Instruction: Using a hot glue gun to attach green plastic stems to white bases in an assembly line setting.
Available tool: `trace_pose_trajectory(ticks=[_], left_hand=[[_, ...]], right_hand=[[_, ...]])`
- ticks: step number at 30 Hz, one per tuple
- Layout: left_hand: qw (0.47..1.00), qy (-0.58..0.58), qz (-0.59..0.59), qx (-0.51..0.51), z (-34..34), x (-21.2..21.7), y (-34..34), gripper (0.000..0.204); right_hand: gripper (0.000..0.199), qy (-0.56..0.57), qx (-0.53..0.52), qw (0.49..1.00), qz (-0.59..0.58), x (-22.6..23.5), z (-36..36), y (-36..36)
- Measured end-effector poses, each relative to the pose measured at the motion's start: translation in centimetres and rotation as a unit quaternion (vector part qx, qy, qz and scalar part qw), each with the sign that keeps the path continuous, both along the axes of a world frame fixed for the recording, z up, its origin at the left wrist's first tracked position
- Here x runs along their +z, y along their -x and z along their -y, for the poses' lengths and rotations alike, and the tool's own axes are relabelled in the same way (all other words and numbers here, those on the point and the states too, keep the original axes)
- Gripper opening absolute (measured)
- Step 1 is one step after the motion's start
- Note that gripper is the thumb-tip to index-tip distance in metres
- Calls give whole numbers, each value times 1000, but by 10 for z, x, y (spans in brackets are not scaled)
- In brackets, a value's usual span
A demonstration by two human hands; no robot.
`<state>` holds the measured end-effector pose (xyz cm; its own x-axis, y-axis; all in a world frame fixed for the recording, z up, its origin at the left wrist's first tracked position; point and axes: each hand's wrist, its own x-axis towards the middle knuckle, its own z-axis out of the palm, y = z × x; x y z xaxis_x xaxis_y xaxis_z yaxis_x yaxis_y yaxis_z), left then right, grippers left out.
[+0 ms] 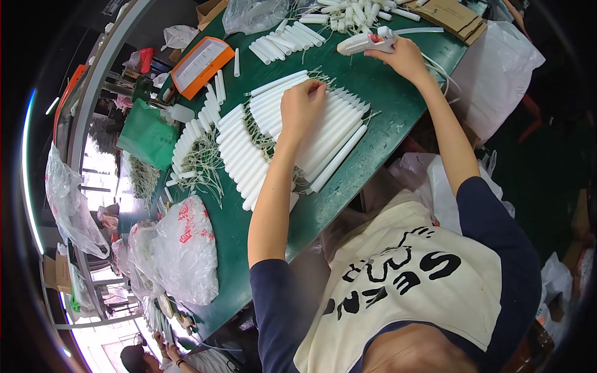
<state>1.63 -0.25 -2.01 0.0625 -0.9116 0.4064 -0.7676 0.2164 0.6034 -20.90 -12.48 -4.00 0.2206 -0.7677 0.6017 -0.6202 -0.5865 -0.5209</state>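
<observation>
My right hand grips a white hot glue gun above the far right of the table. A translucent glue stick runs out of its back end, and a white cord hangs beside my wrist. My left hand rests over a row of white candle-like sticks laid side by side, its fingers curled together. What its fingertips hold, if anything, is hidden. Another row of such sticks lies to the left, with thin pale strings bunched between the two rows.
On the green table are an orange box, a green bag, a clear plastic bag and more white sticks. Flat cardboard lies far right, beside a large white sack. Another person works at lower left.
</observation>
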Motion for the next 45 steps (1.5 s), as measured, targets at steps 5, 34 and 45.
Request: trace_pose_trajectory(ticks=[5, 34, 45], left_hand=[[1000, 7, 3, 4, -5, -2, -3, 19], [992, 107, 61, 20, -5, -23, -4, 13], [992, 112, 53, 32, -6, -21, -2, 11]], right_hand=[[49, -96, -10, 995, 10, -8, 7, -9], [25, 281, 467, 838, -24, 82, -186, -234], [16, 184, 587, 732, -294, 40, -197, -378]])
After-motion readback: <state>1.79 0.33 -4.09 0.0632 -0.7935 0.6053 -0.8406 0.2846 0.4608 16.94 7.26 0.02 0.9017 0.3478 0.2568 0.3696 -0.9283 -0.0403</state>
